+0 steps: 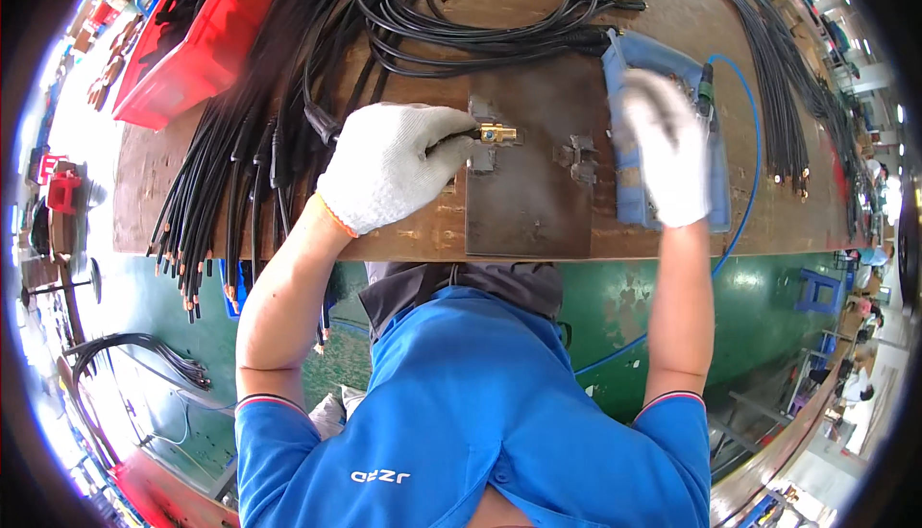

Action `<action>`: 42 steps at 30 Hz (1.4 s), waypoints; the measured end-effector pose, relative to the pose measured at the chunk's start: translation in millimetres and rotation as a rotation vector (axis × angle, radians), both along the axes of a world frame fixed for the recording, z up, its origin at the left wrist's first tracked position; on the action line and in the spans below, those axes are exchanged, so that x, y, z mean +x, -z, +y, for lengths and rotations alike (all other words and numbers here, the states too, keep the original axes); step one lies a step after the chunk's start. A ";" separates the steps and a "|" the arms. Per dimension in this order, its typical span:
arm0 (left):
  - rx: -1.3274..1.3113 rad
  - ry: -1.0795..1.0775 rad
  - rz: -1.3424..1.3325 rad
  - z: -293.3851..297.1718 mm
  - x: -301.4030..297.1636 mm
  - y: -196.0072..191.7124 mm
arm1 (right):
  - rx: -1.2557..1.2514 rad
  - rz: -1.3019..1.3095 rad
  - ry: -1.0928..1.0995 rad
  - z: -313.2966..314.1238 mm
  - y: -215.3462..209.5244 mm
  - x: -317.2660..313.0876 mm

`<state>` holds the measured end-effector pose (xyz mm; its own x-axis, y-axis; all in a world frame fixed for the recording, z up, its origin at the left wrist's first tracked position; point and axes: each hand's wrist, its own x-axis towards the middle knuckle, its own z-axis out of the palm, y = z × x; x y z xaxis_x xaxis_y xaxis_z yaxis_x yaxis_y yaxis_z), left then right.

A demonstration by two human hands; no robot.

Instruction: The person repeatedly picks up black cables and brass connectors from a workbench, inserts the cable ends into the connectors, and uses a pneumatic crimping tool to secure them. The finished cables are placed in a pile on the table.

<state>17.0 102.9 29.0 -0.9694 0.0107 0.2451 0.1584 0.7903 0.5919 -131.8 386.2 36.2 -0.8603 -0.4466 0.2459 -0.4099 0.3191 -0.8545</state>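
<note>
My left hand, in a white knitted glove, is closed on a black cable end with a brass connector that sticks out past the fingertips to the right. The connector sits over the left part of a dark flat plate on the table. A small blue spot shows on the brass. My right hand, also gloved in white, is over a blue plastic bin. Motion smears its fingers, so whether they hold anything is hidden. Close beside that hand, a dark green tool leans at the bin's right side.
Black cables with bare copper ends cover the table's left side; coiled ones lie at the back. A red bin stands far left. A blue hose curves down past the right edge. More cables lie far right.
</note>
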 end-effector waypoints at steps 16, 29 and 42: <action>-0.313 0.114 0.227 15.5 7.8 1.8 | -0.379 -0.692 -0.315 -56.0 47.7 58.4; -0.375 -0.147 0.011 -57.5 32.3 -2.3 | -0.553 -0.750 -0.304 -40.5 45.4 38.1; -0.251 -0.087 0.173 -44.5 21.6 1.8 | -0.480 -0.537 -0.338 -48.8 -8.3 60.1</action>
<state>38.6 58.4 27.3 -0.9135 0.0102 0.4067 0.1648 0.9232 0.3471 -71.7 337.4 44.5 -0.7524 -0.6552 0.0677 0.0887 -0.2026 -0.9752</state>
